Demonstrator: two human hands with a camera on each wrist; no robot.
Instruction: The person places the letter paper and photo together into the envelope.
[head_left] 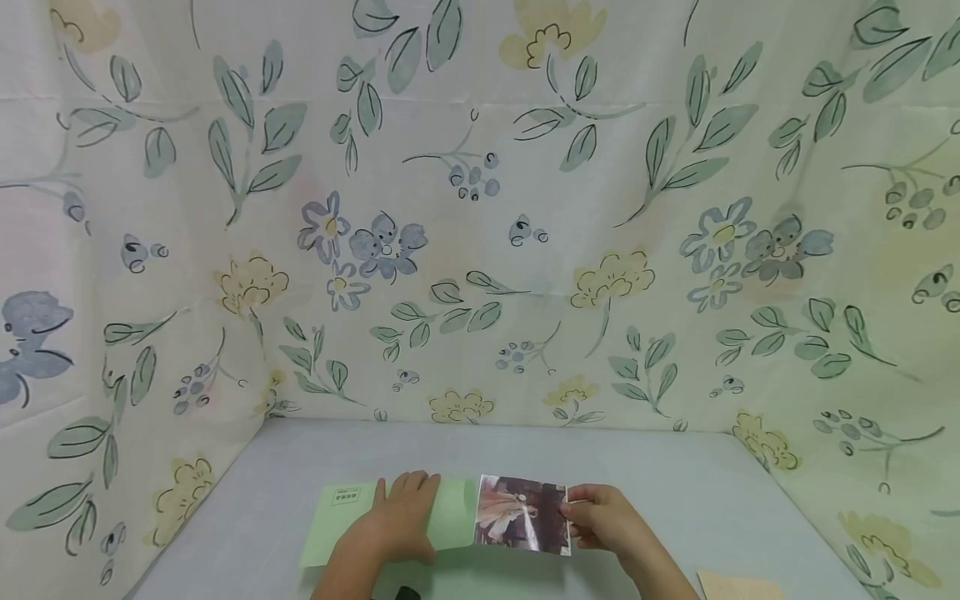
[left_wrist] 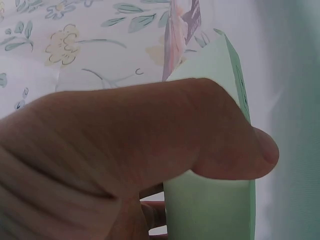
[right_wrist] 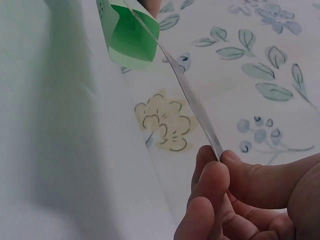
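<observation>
the left hand (head_left: 401, 517) is pressing down on a pale green envelope (head_left: 352, 512) with its fingers lying fairly straight across the paper, while the left wrist view is showing the thumb (left_wrist: 200, 135) curling over an edge of that green paper, so the hand is pinning and lightly gripping it at once. the right hand (head_left: 603, 518) is pinching a photo print (head_left: 522, 514) by its right edge between thumb and fingertips (right_wrist: 212, 175); the right wrist view is showing the print edge-on, running from those fingers away towards the green envelope mouth (right_wrist: 131, 37).

the print is lying between the two hands, its long axis running left to right, its left edge meeting or just overlapping the right end of the envelope. the envelope is stretching leftward from there, so the opening is sitting just left of the print, and the right hand is the one nearer the print.

a small printed box with writing is sitting on the far left part of the envelope (head_left: 346, 494), too small to read. the picture on the print is showing pale pinkish shapes on a dark ground.

everything is resting at the near edge of a grey table (head_left: 675, 467). a tan piece of paper (head_left: 738, 585) is lying at the near right. flowered cloth (head_left: 480, 208) is hanging behind and at both sides.
</observation>
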